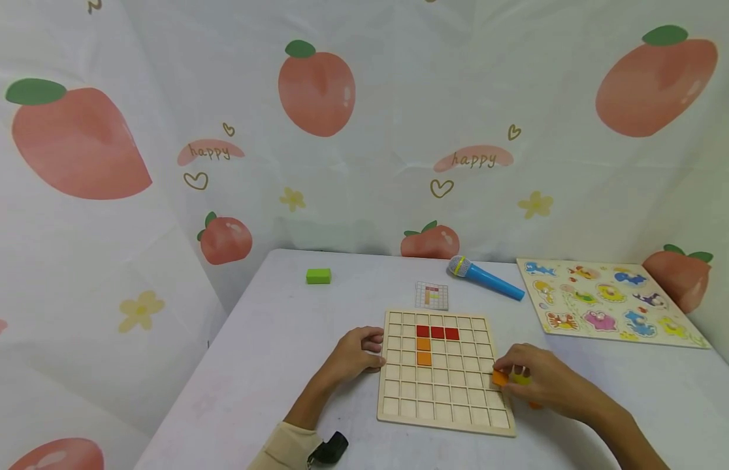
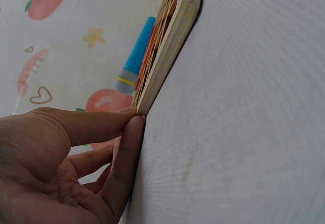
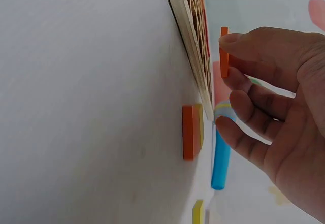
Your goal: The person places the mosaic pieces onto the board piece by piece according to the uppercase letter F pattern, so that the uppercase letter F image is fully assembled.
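Observation:
A wooden grid board [image 1: 447, 395] lies on the table, with three red tiles [image 1: 437, 333] in a row and two orange tiles [image 1: 424, 358] below the leftmost one. My left hand [image 1: 355, 352] is at the board's left edge; in the left wrist view its thumb and a fingertip hold the rim. Between thumb and fingertips, my right hand [image 1: 543, 382] pinches an orange tile [image 3: 224, 51], beside the board's right edge. Beneath that hand, more tiles lie on the table, an orange one [image 3: 188, 132] and yellow ones [image 3: 198, 211], partly hidden in the head view.
Behind the board lies a small pattern card [image 1: 432, 296]. A blue toy microphone [image 1: 494, 282] is to its right, and farther right an animal peg puzzle [image 1: 611, 303]. Toward the back left stands a green block [image 1: 318, 276]. A fruit-print curtain [image 1: 364, 176] hangs behind the table.

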A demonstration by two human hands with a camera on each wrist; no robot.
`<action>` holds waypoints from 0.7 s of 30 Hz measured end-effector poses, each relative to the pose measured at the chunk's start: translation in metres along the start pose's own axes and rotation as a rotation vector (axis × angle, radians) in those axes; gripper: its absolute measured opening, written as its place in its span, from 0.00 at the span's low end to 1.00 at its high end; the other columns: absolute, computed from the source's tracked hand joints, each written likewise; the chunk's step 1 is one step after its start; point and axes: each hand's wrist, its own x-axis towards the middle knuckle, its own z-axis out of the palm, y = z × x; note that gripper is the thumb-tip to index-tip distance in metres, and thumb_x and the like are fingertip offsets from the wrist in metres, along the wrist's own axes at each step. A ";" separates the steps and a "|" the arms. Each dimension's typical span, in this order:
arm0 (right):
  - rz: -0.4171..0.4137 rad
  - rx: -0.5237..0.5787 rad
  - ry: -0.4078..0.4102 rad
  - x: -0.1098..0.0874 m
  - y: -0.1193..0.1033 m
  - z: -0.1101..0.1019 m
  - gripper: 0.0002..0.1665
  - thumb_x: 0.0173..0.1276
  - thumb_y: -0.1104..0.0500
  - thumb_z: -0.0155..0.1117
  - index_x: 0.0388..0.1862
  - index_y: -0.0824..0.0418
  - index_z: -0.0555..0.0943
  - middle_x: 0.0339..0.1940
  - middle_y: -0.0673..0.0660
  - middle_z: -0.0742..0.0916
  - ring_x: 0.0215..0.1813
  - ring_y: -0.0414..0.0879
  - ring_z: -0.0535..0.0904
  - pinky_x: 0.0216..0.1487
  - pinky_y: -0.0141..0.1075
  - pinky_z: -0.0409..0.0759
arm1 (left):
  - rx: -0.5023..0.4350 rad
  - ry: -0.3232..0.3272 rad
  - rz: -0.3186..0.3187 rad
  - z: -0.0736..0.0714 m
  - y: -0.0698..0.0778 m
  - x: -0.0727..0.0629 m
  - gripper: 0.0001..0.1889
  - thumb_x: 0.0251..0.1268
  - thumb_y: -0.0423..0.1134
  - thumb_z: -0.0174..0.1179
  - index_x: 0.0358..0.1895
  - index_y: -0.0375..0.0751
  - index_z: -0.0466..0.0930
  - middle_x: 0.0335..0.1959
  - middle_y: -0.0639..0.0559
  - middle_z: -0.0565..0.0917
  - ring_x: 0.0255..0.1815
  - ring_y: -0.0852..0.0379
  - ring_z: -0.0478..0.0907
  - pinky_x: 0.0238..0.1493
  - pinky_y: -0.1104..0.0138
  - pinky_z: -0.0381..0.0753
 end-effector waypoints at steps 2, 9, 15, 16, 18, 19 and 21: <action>-0.013 0.001 -0.007 0.004 -0.002 0.002 0.17 0.66 0.51 0.78 0.50 0.56 0.89 0.41 0.41 0.84 0.41 0.34 0.75 0.40 0.31 0.80 | 0.001 0.000 0.001 0.000 0.000 0.000 0.32 0.57 0.23 0.73 0.68 0.28 0.77 0.55 0.42 0.82 0.53 0.51 0.81 0.42 0.64 0.91; -0.075 -0.006 -0.008 0.015 -0.010 0.009 0.16 0.66 0.51 0.78 0.49 0.55 0.89 0.42 0.39 0.84 0.42 0.33 0.75 0.41 0.31 0.80 | -0.010 -0.003 0.000 0.000 0.000 0.000 0.32 0.58 0.23 0.73 0.68 0.28 0.77 0.55 0.42 0.82 0.53 0.51 0.81 0.42 0.63 0.91; -0.108 0.000 -0.021 0.023 -0.019 0.013 0.14 0.67 0.54 0.76 0.49 0.56 0.89 0.43 0.40 0.84 0.43 0.35 0.76 0.42 0.31 0.81 | -0.007 -0.003 -0.001 0.000 0.000 0.000 0.32 0.57 0.23 0.73 0.68 0.28 0.77 0.55 0.43 0.82 0.53 0.51 0.81 0.42 0.64 0.91; -0.112 -0.001 -0.024 0.025 -0.021 0.014 0.14 0.67 0.54 0.76 0.49 0.56 0.89 0.42 0.40 0.84 0.43 0.35 0.76 0.42 0.31 0.81 | -0.007 -0.003 -0.002 0.000 0.000 0.000 0.32 0.57 0.23 0.73 0.68 0.28 0.77 0.55 0.43 0.83 0.53 0.51 0.81 0.42 0.64 0.91; -0.117 -0.004 -0.032 0.029 -0.024 0.016 0.14 0.67 0.52 0.77 0.49 0.56 0.90 0.42 0.40 0.84 0.43 0.35 0.76 0.43 0.31 0.81 | -0.007 -0.002 -0.003 0.000 0.000 0.000 0.32 0.57 0.23 0.73 0.68 0.28 0.77 0.55 0.43 0.83 0.53 0.51 0.81 0.42 0.64 0.91; -0.118 -0.007 -0.037 0.031 -0.025 0.017 0.14 0.67 0.51 0.77 0.49 0.55 0.90 0.42 0.40 0.84 0.43 0.35 0.76 0.43 0.31 0.81 | -0.010 -0.002 -0.003 0.000 0.000 0.000 0.32 0.57 0.23 0.73 0.68 0.28 0.77 0.55 0.43 0.83 0.53 0.51 0.81 0.42 0.64 0.91; -0.118 -0.001 -0.050 0.035 -0.028 0.019 0.15 0.68 0.51 0.77 0.49 0.55 0.90 0.42 0.40 0.84 0.44 0.35 0.76 0.44 0.31 0.81 | -0.011 -0.002 -0.004 0.000 0.000 0.000 0.32 0.57 0.22 0.73 0.68 0.28 0.77 0.55 0.43 0.83 0.53 0.51 0.81 0.42 0.64 0.91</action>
